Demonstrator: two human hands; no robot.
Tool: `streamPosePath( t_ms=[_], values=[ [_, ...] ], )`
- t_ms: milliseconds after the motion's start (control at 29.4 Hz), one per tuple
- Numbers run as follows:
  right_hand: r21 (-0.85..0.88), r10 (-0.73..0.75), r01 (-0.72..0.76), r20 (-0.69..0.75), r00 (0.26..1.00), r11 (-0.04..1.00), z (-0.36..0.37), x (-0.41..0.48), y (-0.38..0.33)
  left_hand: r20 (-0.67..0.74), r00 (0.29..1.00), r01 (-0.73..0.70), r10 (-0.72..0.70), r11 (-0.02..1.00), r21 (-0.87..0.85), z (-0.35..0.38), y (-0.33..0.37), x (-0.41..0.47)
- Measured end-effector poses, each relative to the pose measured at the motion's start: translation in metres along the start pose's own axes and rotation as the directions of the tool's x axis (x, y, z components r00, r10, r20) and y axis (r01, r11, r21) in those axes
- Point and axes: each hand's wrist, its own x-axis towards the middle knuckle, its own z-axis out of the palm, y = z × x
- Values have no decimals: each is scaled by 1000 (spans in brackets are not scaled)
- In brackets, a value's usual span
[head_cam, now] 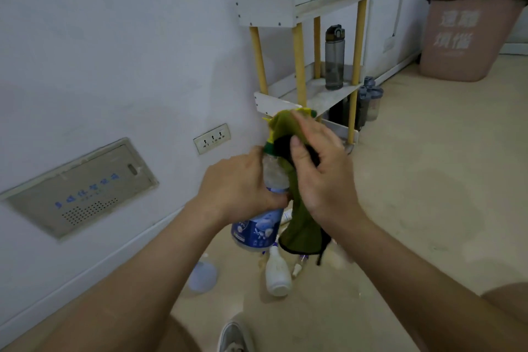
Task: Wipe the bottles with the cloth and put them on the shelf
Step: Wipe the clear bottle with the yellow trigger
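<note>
The left hand (243,180) has its grip closed round a clear plastic bottle (258,223) (blue label); the right hand (323,168) presses a soft olive cloth (297,226) over its top. Behind, a grey flask (334,58) stands on the white shelf (314,91).

Olive cloth (300,226) (black-edged), blue-labelled clear bottle (257,228).

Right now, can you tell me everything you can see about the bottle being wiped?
The bottle is clear plastic with a blue printed label around its lower half and a green ring at its neck. It is held in the air, roughly upright. The left hand grips its middle, while the right hand presses a green cloth over its top and side, hiding the cap. It looks nearly empty, though that is hard to tell.
</note>
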Motion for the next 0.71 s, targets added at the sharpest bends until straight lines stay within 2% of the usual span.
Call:
streamPosePath(
  t_ms=[34, 68, 136, 204, 306, 374, 408, 442, 477, 545, 579, 647, 715],
  values=[
    [-56, -40, 44, 65, 997, 997, 4, -3, 2, -8, 1000, -4, 4, 998, -56, -1, 4, 0],
    [-40, -22, 27, 130, 991, 999, 6, -6, 5, -22, 1000, 4, -8, 989, -146, -4, 6, -1],
    [138, 83, -117, 229, 970, 984, 1, -7, 10, -81, 994, 38, -67, 949, -312, -11, 3, -1],
    [222, 197, -265, 287, 937, 938, -6, -9, 14, -166, 980, 40, -107, 930, -364, -19, -6, 1],
    [280, 409, -452, 199, 890, 847, -9, -11, 10, -194, 974, 54, -115, 955, -293, -34, -15, 7],
    [408, 463, -453, 82, 883, 792, -19, -1, -5, -191, 978, 55, -79, 990, -128, -36, -12, 3],
    [442, 415, -389, 42, 909, 808, -27, 6, -14, -184, 981, 54, -62, 997, -47, -32, -10, -1],
    [423, 306, -287, 23, 952, 859, -38, 13, -24, -166, 985, 52, -52, 999, -7, -28, -7, -6],
    [332, 164, -164, 29, 986, 929, -45, 19, -31, -142, 989, 45, -47, 999, -19, -21, -3, -10],
    [16, -56, 54, 147, 988, 998, -45, 24, -34, -95, 995, 23, -34, 993, -119, -9, 8, -15],
    [-138, -88, 119, 208, 974, 983, -40, 23, -30, -98, 995, -7, -9, 987, -164, -3, 14, -16],
    [-352, -77, 145, 198, 977, 925, -31, 19, -17, -146, 988, -77, 47, 976, -206, 5, 28, -17],
    [-360, -38, 71, 98, 994, 930, -31, 21, -8, -179, 983, -88, 47, 970, -228, 7, 38, -19]
  ],
)
